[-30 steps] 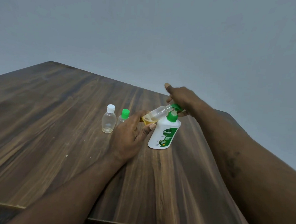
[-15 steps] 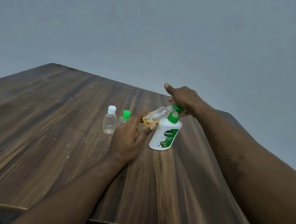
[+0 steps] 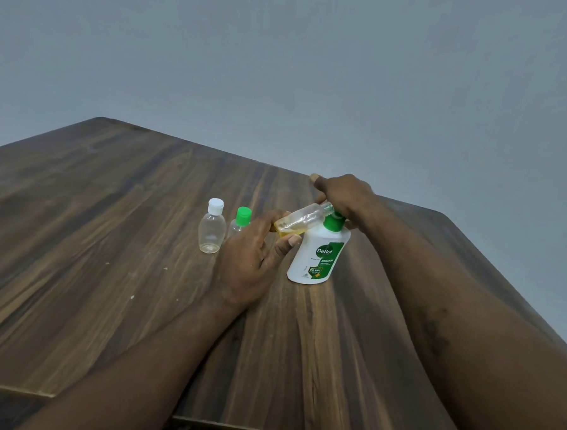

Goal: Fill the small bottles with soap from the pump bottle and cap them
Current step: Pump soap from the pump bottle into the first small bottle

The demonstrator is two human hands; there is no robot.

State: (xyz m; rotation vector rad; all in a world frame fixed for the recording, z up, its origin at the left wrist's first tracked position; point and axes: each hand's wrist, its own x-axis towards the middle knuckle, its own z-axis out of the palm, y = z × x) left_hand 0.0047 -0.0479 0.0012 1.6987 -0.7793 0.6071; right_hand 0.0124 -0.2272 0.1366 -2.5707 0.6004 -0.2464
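My left hand (image 3: 250, 256) pinches the tilted small bottle (image 3: 300, 220), mouth up-right at the spout of the pump bottle (image 3: 319, 256); my right hand (image 3: 345, 195) presses on top, fingers extended.

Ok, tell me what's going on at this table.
A person is filling a small clear bottle from the white pump bottle. The left hand holds the small bottle tilted, its open neck up at the green pump spout, with a little yellow soap pooled at its base. The right hand rests on top of the pump head. A white-capped bottle and a green-capped bottle stand on the table to the left.
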